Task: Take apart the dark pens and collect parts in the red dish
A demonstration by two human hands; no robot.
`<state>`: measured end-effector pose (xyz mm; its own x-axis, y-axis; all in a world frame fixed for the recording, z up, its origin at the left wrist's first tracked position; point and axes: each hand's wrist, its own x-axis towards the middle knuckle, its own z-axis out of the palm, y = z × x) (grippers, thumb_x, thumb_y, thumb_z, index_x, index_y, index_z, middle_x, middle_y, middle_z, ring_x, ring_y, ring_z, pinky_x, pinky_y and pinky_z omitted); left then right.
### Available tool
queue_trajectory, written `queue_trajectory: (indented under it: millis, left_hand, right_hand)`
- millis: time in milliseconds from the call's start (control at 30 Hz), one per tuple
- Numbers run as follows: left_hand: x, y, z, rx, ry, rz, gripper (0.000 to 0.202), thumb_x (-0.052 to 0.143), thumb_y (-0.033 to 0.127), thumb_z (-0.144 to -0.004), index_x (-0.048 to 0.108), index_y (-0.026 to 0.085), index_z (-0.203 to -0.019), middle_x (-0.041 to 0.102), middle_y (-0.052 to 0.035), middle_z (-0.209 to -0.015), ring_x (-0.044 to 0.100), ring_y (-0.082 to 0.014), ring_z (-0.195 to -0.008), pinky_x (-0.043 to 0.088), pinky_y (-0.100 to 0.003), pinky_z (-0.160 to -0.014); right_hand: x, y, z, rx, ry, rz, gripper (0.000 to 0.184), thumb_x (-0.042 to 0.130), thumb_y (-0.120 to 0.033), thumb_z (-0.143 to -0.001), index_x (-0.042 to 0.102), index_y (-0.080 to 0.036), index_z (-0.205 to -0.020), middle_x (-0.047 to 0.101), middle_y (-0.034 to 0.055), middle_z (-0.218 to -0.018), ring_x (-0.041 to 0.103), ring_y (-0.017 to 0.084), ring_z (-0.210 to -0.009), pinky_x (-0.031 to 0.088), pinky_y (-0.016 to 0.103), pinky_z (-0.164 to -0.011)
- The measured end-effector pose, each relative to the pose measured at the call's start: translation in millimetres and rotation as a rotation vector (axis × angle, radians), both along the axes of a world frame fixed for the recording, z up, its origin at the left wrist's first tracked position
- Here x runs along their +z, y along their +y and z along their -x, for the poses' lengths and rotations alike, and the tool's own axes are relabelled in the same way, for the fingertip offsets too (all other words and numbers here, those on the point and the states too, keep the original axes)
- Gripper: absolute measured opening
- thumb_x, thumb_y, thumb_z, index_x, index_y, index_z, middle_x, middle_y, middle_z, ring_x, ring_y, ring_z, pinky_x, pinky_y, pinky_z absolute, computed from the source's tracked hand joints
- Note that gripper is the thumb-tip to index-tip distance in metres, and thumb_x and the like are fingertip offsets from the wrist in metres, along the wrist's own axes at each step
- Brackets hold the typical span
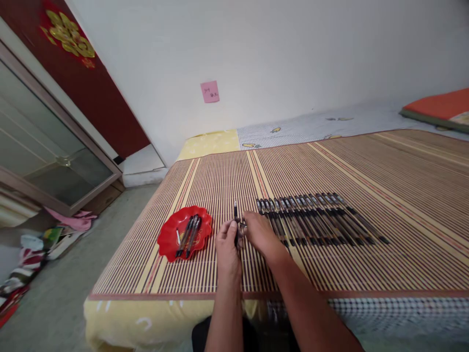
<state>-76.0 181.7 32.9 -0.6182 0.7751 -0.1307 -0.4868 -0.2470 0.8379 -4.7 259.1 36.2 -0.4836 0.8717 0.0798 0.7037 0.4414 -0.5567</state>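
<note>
My left hand is closed round a black pen that stands nearly upright, tip pointing away from me. My right hand pinches the same pen from the right, fingers together at its lower part. Both hands hover just above a striped bamboo mat. To the right lies a long row of several black pens, side by side. To the left sits a red scalloped plate holding a few more black pens and a small white piece.
The mat covers a bed with a yellow sheet at its front edge. An orange pillow lies at the far right. A pink note hangs on the white wall. A glass-door cabinet and clutter on the floor are at left.
</note>
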Motion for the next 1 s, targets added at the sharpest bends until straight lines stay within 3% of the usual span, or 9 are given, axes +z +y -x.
queue_trajectory:
  millis: [100, 167, 233, 367, 500, 633, 833, 1000]
  left_hand:
    - [-2.0, 0, 2, -0.01, 0.032, 0.01, 0.041, 0.09, 0.043, -0.062, 0.07, 0.014, -0.085, 0.059, 0.0049, -0.061, 0.045, -0.0038, -0.047, 0.033, -0.014, -0.043]
    - [-3.0, 0, 3, -0.017, 0.053, 0.016, 0.041, 0.09, 0.042, -0.063, 0.071, 0.015, -0.086, 0.058, 0.0054, -0.061, 0.045, -0.004, -0.049, 0.033, -0.014, -0.044]
    - [-3.1, 0, 3, -0.032, 0.069, 0.026, 0.041, 0.09, 0.042, -0.063, 0.071, 0.015, -0.088, 0.057, 0.0056, -0.061, 0.045, -0.0043, -0.05, 0.033, -0.014, -0.044]
    - [-2.4, -1, 0, -0.079, 0.099, 0.015, 0.039, 0.089, 0.04, -0.064, 0.072, 0.015, -0.088, 0.057, 0.005, -0.063, 0.043, -0.0043, -0.05, 0.033, -0.015, -0.045]
    - [-2.8, -2, -3, -0.117, 0.128, 0.018, 0.036, 0.089, 0.039, -0.066, 0.073, 0.015, -0.088, 0.057, 0.0047, -0.064, 0.043, -0.0046, -0.051, 0.032, -0.016, -0.046]
    - [-2.1, -3, -4, -0.129, 0.14, 0.024, 0.036, 0.088, 0.039, -0.066, 0.073, 0.015, -0.088, 0.058, 0.0041, -0.066, 0.043, -0.0049, -0.053, 0.032, -0.017, -0.048]
    - [3.0, -3, -6, -0.125, 0.113, 0.024, 0.037, 0.09, 0.039, -0.063, 0.075, 0.016, -0.088, 0.065, 0.0012, -0.073, 0.053, -0.0071, -0.06, 0.039, -0.018, -0.055]
    - [1.0, -4, -5, -0.11, 0.1, 0.0, 0.035, 0.09, 0.038, -0.062, 0.074, 0.017, -0.086, 0.066, 0.001, -0.076, 0.057, -0.0079, -0.065, 0.044, -0.019, -0.062]
  right_hand:
    - [2.1, 6, -6, -0.019, 0.144, 0.033, 0.019, 0.062, -0.008, -0.082, 0.074, -0.013, -0.097, 0.077, 0.0138, -0.097, 0.073, 0.025, -0.091, 0.051, 0.033, -0.079]
    - [6.2, 13, -12, -0.054, 0.259, 0.03, 0.031, 0.056, -0.01, -0.087, 0.07, -0.014, -0.115, 0.076, 0.0123, -0.104, 0.073, 0.021, -0.094, 0.053, 0.03, -0.083]
    - [11.6, 20, -19, -0.107, 0.512, 0.049, 0.039, 0.052, -0.014, -0.09, 0.065, -0.013, -0.126, 0.075, 0.0118, -0.109, 0.072, 0.018, -0.096, 0.056, 0.03, -0.085]
    - [22.9, 23, -26, -0.148, 1.189, 0.204, 0.039, 0.064, -0.024, -0.083, 0.067, -0.017, -0.121, 0.075, 0.0079, -0.103, 0.072, 0.019, -0.09, 0.06, 0.033, -0.079]
    - [30.9, 17, -23, -0.138, 1.451, 0.302, 0.037, 0.07, -0.026, -0.078, 0.065, -0.02, -0.115, 0.073, 0.0045, -0.1, 0.072, 0.017, -0.086, 0.061, 0.036, -0.082]
    - [33.2, 15, -21, -0.081, 1.493, 0.364, 0.035, 0.074, -0.026, -0.077, 0.065, -0.021, -0.111, 0.073, 0.0035, -0.099, 0.073, 0.018, -0.087, 0.062, 0.037, -0.083]
    - [35.2, 12, -26, 0.021, 1.328, 0.458, 0.033, 0.072, -0.026, -0.078, 0.068, -0.021, -0.11, 0.072, 0.003, -0.097, 0.074, 0.017, -0.082, 0.061, 0.036, -0.083]
    - [29.3, 14, -25, 0.101, 1.128, 0.369, 0.022, 0.071, -0.031, -0.081, 0.07, -0.02, -0.1, 0.072, 0.0034, -0.09, 0.071, 0.017, -0.084, 0.06, 0.033, -0.077]
